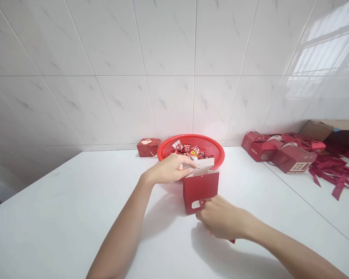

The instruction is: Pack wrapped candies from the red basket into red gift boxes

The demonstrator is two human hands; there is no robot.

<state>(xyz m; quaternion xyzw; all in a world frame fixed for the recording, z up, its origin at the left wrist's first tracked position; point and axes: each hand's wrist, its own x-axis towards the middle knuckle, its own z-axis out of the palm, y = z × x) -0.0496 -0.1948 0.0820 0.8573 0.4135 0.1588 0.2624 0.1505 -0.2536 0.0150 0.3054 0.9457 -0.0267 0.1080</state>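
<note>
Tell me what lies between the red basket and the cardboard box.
A pile of red boxes on the white tabletop, as the head view shows.

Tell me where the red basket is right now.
In the head view, the red basket stands at the back centre of the table, before the tiled wall, right of the small closed box and behind the open box.

Looked like a tiled room in a home or small workshop, uncertain which, with grey-veined white wall tiles (168, 42) across the upper frame, a barred window's reflection (322, 50) upper right, a broad white worktop (61, 217) below and folded red boxes (293, 157) at right.
</note>
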